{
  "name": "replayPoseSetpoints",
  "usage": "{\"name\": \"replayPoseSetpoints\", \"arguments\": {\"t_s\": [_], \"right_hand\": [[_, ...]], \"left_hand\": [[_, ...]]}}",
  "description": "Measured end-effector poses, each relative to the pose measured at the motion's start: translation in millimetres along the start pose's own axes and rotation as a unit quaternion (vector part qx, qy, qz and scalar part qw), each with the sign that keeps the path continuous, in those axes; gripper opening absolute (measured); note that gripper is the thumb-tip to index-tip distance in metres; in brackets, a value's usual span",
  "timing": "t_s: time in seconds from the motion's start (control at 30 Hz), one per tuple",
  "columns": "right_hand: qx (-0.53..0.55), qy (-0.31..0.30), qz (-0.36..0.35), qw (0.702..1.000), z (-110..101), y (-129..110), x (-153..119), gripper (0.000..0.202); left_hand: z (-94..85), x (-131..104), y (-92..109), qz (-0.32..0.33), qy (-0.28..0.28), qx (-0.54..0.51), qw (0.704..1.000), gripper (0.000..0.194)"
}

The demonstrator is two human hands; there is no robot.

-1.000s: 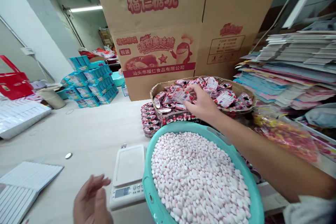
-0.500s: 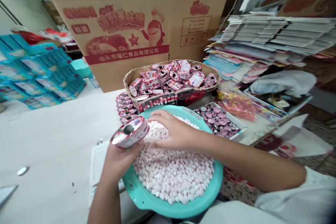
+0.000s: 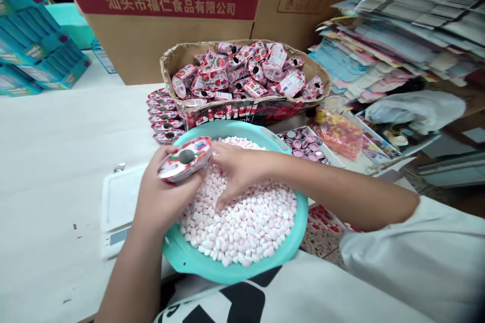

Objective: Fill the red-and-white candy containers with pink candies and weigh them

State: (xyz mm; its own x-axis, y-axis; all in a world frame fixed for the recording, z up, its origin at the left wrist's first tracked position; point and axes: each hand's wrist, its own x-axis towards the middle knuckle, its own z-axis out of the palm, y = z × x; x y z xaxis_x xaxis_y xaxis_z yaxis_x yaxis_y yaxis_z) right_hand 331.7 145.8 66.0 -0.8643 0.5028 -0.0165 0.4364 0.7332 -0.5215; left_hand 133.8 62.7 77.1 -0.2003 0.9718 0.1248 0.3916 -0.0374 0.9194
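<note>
My left hand (image 3: 161, 194) is closed around a small red-and-white printed tin (image 3: 197, 150) that has a round dark hole in its face. It holds the tin above the left rim of a turquoise basin (image 3: 301, 222). Pale pink-white candies (image 3: 242, 234) fill the basin. My right hand (image 3: 237, 169) reaches over the candies, palm down, fingers spread and thumb apart, its fingertips close to the tin and partly hidden behind it. Behind the basin, a cut-down cardboard box (image 3: 174, 60) holds many similar tins (image 3: 215, 75). More tins (image 3: 164, 116) stand in a row left of it.
A white kitchen scale (image 3: 121, 202) lies left of the basin. Small round pinkish caps (image 3: 303, 145) fill a tray at right, near a bag of orange-yellow sweets (image 3: 341, 131). A large carton (image 3: 159, 45) stands behind; blue boxes (image 3: 38, 45) are stacked left, flat card stacks (image 3: 397, 45) right.
The view has tilted down and come nearer the basin. My right hand has turned palm down with fingers spread over the candies. My left hand still holds the tin.
</note>
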Motion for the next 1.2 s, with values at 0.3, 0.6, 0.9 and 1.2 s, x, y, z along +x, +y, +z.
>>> {"name": "replayPoseSetpoints", "arguments": {"t_s": [0.3,0.6,0.9,1.2], "right_hand": [[0.061,0.002,0.046,0.997,5.2,-20.7,-21.9,0.084],[0.087,0.03,0.109,0.99,19.2,-21.4,-24.0,0.062],[0.154,0.093,0.168,0.969,24.5,-18.8,-17.9,0.038],[0.234,0.245,0.154,0.928,7.5,-25.2,-10.0,0.002]], "left_hand": [[-0.4,1.1,-3.2,0.061,-0.045,0.045,0.996,0.047],[2.6,2.1,-4.1,0.055,-0.074,0.065,0.994,0.041],[1.1,-1.7,-9.1,0.068,-0.069,0.08,0.992,0.036],[-1.4,-2.6,-5.7,0.08,-0.077,0.042,0.993,0.032]]}}
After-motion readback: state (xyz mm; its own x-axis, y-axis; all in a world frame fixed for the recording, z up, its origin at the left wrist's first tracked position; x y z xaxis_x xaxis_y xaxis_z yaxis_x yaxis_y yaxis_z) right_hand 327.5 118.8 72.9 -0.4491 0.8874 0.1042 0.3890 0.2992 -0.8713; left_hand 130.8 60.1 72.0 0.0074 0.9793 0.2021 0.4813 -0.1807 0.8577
